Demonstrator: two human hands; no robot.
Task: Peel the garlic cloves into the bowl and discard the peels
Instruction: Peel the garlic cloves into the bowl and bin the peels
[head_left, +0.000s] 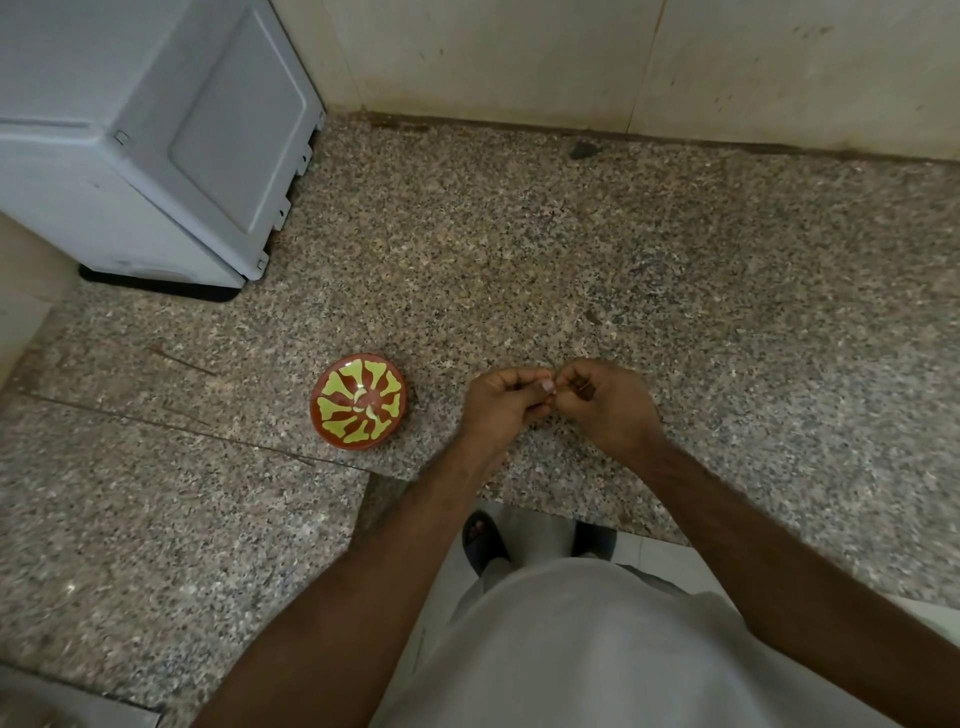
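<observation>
Your left hand and right hand meet fingertip to fingertip, pinching a garlic clove between them to strip its skin; the bowl, holding peeled cloves, sits just left, near the table's front edge, within easy reach

Your left hand and right hand meet fingertip to fingertip, and whatever they pinch is too small and too covered to identify. The pale pieces in the bowl, at 9 o'clock from your hands, are too small to tell peeled from unpeeled. The grey appliance at 10 o'clock runs off the frame's edge.
</observation>
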